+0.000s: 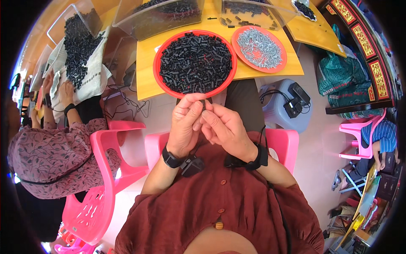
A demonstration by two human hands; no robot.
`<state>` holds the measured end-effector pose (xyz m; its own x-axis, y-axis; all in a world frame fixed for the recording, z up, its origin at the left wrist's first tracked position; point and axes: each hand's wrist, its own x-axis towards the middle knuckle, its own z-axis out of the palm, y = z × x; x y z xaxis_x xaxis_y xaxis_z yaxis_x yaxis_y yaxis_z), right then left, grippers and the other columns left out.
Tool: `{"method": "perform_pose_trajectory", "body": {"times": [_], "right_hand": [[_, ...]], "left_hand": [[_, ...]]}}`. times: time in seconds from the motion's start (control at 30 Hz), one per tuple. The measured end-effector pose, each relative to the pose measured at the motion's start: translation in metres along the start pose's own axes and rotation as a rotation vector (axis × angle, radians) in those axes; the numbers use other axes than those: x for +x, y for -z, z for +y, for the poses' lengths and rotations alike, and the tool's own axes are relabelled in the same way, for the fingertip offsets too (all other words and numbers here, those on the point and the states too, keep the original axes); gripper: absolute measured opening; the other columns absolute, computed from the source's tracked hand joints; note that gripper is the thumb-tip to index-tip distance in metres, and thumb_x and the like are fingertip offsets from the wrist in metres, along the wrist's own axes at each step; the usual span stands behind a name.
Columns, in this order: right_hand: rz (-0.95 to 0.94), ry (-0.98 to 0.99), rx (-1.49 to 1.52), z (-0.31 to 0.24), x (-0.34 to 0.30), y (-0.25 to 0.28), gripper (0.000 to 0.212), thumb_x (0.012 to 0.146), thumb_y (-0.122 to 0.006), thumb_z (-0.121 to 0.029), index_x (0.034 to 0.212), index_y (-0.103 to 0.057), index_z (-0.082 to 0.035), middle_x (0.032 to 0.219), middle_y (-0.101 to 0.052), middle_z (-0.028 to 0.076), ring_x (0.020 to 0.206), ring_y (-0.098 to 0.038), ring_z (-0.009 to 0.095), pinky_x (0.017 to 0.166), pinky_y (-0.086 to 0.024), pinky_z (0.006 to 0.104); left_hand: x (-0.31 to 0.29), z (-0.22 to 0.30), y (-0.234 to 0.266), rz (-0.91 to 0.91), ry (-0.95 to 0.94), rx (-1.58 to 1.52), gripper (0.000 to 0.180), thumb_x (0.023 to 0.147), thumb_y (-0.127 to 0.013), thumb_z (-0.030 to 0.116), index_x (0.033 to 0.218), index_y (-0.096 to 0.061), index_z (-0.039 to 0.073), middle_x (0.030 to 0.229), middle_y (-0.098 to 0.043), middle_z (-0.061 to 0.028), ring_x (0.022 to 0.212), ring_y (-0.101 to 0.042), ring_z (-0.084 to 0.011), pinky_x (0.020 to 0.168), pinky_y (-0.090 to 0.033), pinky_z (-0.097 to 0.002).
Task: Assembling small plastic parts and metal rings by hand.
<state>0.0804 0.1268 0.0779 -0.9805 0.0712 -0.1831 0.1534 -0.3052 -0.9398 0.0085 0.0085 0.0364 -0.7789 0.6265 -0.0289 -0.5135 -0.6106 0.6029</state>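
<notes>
My left hand (186,120) and my right hand (222,123) meet in front of my chest, just off the near rim of a red round basin (157,70). Their fingertips pinch a small dark piece (203,104), mostly hidden by the thumbs; it resembles the short black plastic parts (196,61) heaped in the basin. To the basin's right, an orange-red plate (237,48) bears a spread of small silvery metal pins or screws (260,47). Both wrists wear black bands.
Clear plastic bins (156,21) of black parts stand along the far side of the yellow table (146,82). At left, a co-worker (59,148) handles black parts on a white cloth. A grey-blue stool (281,110) with black adapters stands at right. Pink chairs (110,169) flank me.
</notes>
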Motion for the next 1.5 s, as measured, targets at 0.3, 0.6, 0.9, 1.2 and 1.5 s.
{"method": "perform_pose_trajectory", "body": {"times": [0.3,0.6,0.9,1.2,1.5], "right_hand": [[0.216,0.512,-0.827,0.004,0.008,0.018,0.021,0.084,-0.073,-0.021,0.083,-0.058,-0.006,0.061,-0.058,0.007,0.052,-0.06,0.024,0.049,-0.045,0.0326],[0.087,0.841,-1.293,-0.014,0.017,0.028,0.033,0.078,-0.075,-0.022,0.102,-0.06,-0.005,0.077,-0.063,0.002,0.062,-0.061,0.02,0.056,-0.043,0.032],[0.012,0.812,-1.4,-0.02,0.021,0.031,0.031,0.079,-0.074,-0.025,0.099,-0.059,-0.007,0.074,-0.063,0.003,0.064,-0.062,0.02,0.056,-0.042,0.0319],[-0.167,0.733,-1.649,-0.041,0.032,0.031,0.03,0.082,-0.068,-0.034,0.087,-0.052,-0.008,0.068,-0.057,0.007,0.064,-0.061,0.025,0.061,-0.046,0.0354],[-0.377,0.569,-1.54,-0.047,0.045,0.034,0.028,0.077,-0.067,-0.029,0.072,-0.054,-0.004,0.055,-0.058,0.011,0.054,-0.062,0.032,0.05,-0.049,0.0423]], "left_hand": [[-0.002,-0.001,-0.001,0.036,0.071,0.016,0.019,0.097,-0.055,0.011,0.113,-0.06,0.005,0.087,-0.061,-0.0008,0.062,-0.044,-0.0015,0.052,-0.034,-0.0148],[-0.004,0.002,0.0,0.01,0.063,0.125,0.023,0.097,-0.056,0.015,0.117,-0.06,0.006,0.091,-0.064,-0.0013,0.06,-0.043,-0.002,0.053,-0.035,-0.0151],[0.0,0.0,0.005,0.066,0.118,0.074,0.017,0.095,-0.059,0.013,0.107,-0.064,0.002,0.088,-0.066,-0.0027,0.062,-0.048,-0.0031,0.056,-0.039,-0.0159],[0.0,-0.003,0.003,0.142,0.181,0.046,0.019,0.094,-0.06,0.011,0.11,-0.064,0.003,0.089,-0.066,-0.0026,0.061,-0.047,-0.0025,0.053,-0.037,-0.0164],[-0.003,-0.003,0.004,0.133,0.217,0.058,0.019,0.094,-0.059,0.012,0.11,-0.062,0.003,0.091,-0.066,-0.0039,0.061,-0.045,-0.0024,0.055,-0.037,-0.0164]]}}
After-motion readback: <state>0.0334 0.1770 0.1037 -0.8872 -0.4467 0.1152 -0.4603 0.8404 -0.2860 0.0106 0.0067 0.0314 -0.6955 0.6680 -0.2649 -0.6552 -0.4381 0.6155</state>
